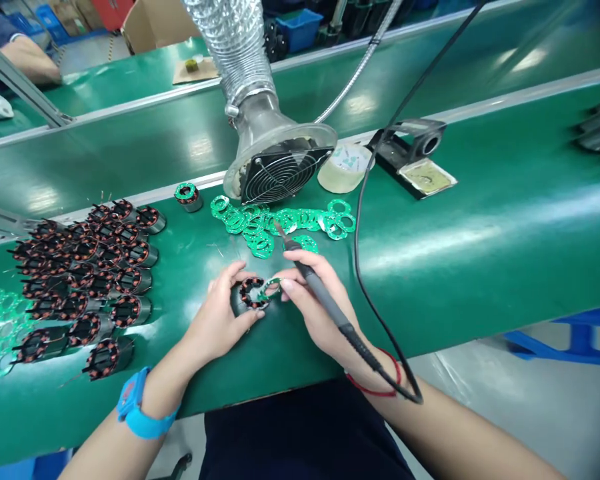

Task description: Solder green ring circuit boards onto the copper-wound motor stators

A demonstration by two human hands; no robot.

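Observation:
My left hand point(223, 313) is closed around a motor stator point(249, 293) with copper windings, which stands on the green bench. Between the thumb and a finger of my right hand point(325, 307) is a green ring-shaped circuit board point(271, 288), tilted at the stator's right edge. The same hand also carries a soldering iron point(323, 293), its tip pointing up and away over a pile of green ring boards point(295, 220). One stator with a green board on top point(187, 197) stands alone, left of the pile.
Several stators point(90, 267) stand in rows at the left, beside more ring boards point(0, 327). A fume extractor point(280, 170) hangs behind the pile. Further right are a tape roll point(345, 168) and a soldering iron stand point(420, 160). The iron's black cable point(359, 233) loops across the right. Another person's arm point(27, 60) shows at upper left.

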